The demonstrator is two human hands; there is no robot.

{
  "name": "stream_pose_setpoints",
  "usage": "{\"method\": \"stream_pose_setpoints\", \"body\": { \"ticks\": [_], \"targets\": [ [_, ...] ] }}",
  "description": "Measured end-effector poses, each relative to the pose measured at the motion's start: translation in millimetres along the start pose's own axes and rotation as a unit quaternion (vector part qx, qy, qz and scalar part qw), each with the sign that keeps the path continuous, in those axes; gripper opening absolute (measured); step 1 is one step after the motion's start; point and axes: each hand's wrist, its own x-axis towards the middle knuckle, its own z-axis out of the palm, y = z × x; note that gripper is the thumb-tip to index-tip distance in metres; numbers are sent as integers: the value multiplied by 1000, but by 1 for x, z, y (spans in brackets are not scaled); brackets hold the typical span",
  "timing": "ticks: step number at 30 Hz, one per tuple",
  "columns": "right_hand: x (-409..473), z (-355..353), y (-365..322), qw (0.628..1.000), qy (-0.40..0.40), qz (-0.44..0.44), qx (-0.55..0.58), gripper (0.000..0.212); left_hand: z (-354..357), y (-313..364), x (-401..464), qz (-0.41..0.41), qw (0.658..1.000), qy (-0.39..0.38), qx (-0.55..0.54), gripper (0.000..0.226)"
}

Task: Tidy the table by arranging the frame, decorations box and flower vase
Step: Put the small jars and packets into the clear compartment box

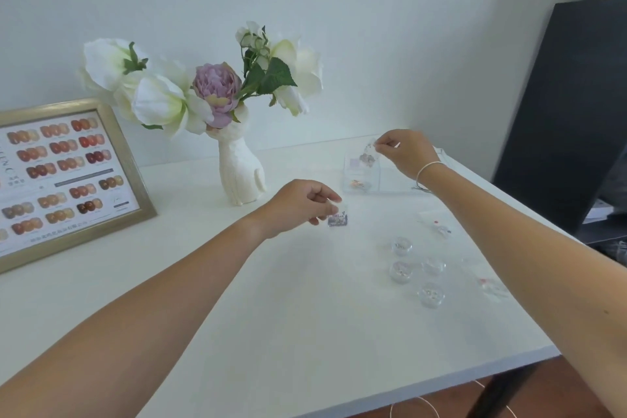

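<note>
A gold frame (129, 159) with rows of nail colour samples leans at the left of the white table. A white vase (239, 173) with white and purple flowers stands beside it, mid-table. A clear decorations box (386, 176) sits at the back right with a few small items inside. My right hand (403, 149) pinches a small clear packet of decorations (368, 154) just above the box. My left hand (302, 204) pinches another small clear packet (338, 218) with purplish pieces, held just above the table in front of the vase.
Several small clear round jars (402, 245) and flat clear packets (441, 227) lie on the table's right part. The table's front edge (441, 383) runs diagonally at lower right. A dark board (570, 112) leans at the right beyond the table.
</note>
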Motion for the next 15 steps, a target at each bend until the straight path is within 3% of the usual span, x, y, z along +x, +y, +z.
{"method": "stream_pose_setpoints", "body": {
  "ticks": [10, 15],
  "targets": [
    [41, 15, 19, 1000, 6, 14, -12, 14, -15, 4, 73, 9, 996, 81, -38, 14],
    [47, 24, 27, 999, -42, 8, -25, 20, -17, 4, 101, 26, 993, 107, -32, 14]
  ]
}}
